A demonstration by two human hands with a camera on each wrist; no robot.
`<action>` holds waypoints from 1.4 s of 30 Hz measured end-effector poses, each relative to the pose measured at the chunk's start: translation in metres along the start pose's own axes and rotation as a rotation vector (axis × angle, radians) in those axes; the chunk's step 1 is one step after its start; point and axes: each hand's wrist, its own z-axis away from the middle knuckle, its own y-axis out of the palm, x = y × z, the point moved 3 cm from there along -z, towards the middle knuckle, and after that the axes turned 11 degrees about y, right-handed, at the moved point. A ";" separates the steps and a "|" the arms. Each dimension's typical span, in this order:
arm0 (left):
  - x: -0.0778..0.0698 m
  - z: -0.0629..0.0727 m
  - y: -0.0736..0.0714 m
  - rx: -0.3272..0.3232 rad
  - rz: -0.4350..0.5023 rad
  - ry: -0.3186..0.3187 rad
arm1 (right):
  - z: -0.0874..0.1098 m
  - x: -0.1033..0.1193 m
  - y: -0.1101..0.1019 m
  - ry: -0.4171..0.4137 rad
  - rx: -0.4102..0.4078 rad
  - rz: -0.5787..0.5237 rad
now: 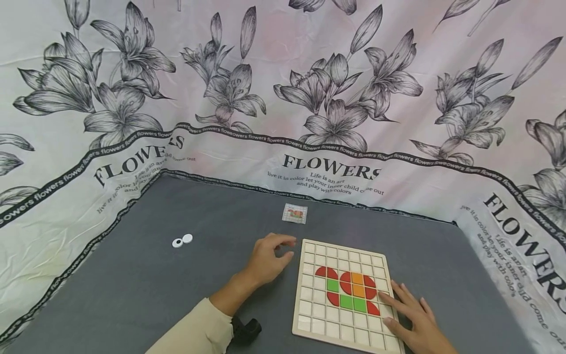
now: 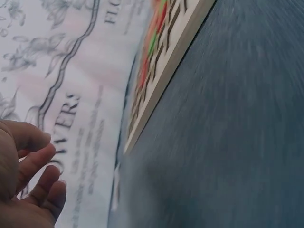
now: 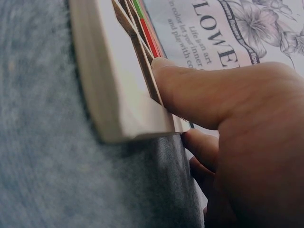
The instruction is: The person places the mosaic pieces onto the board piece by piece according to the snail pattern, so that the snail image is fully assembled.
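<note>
A square wooden puzzle board (image 1: 305, 295) with a raised grid lies on the grey tabletop. Red pieces with curved edges (image 1: 345, 282), green squares (image 1: 347, 301) and orange squares (image 1: 357, 279) fill cells in its middle; many other cells are pale. My left hand (image 1: 267, 258) hovers left of the board's far left corner, fingers loosely bent, thumb and index apart. The left wrist view shows nothing held in that hand (image 2: 31, 175). At the board's right edge rests my right hand (image 1: 415, 317), fingers spread. In the right wrist view its thumb (image 3: 190, 90) touches the top, other fingers beside the edge.
Behind the board lies a small printed card (image 1: 295, 214) with a coloured grid picture. Two small white discs (image 1: 187, 238) sit far left, one dark-centred. A black strap (image 1: 246, 330) is by the left sleeve. Flower-printed cloth (image 1: 327, 169) borders the tabletop.
</note>
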 end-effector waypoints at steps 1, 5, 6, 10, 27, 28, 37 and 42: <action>0.000 0.001 -0.007 -0.010 -0.018 0.009 | 0.000 0.000 0.000 0.003 0.002 -0.001; 0.003 0.008 -0.036 -0.040 -0.092 0.007 | 0.000 -0.001 0.000 0.008 0.010 0.000; 0.005 0.010 -0.044 -0.052 -0.111 0.006 | 0.000 -0.001 0.000 0.009 0.010 0.001; 0.014 0.022 -0.072 -0.118 -0.172 -0.003 | -0.001 -0.002 0.000 0.019 0.016 -0.001; 0.055 0.064 -0.154 -0.258 -0.363 -0.214 | -0.002 -0.004 0.000 0.013 0.021 0.012; 0.058 0.068 -0.158 -0.273 -0.372 -0.254 | -0.002 -0.004 0.000 0.014 0.024 0.009; 0.081 0.087 -0.174 -0.237 -0.467 -0.512 | -0.003 -0.002 0.000 0.016 0.021 0.009; 0.089 0.090 -0.172 -0.161 -0.530 -0.556 | -0.003 -0.004 0.000 0.020 0.030 0.001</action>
